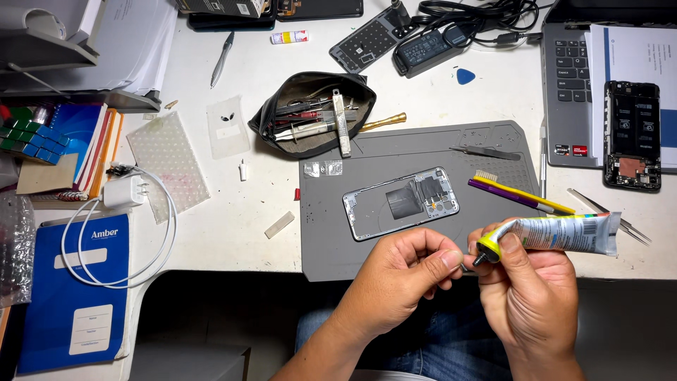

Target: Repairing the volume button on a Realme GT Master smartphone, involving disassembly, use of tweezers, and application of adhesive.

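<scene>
Gripping the glue tube (564, 234) in our right hand (529, 293), fingers wrapped tight around its yellow collar, nozzle aimed left. Our left hand (398, 275) pinches thumb and forefinger at the nozzle tip (477, 260), steadying it; a cap there can't be confirmed. Phone frame (400, 202) lies flat on the grey repair mat (331, 240), just ahead of both hands.

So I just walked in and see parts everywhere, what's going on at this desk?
A person sits at a white desk with a grey work mat. The right hand holds a pale squeeze tube with a yellow collar and dark nozzle; the left hand pinches at its nozzle tip. A silver phone frame, opened up, lies on the mat, with a purple and yellow brush beside it.
</scene>
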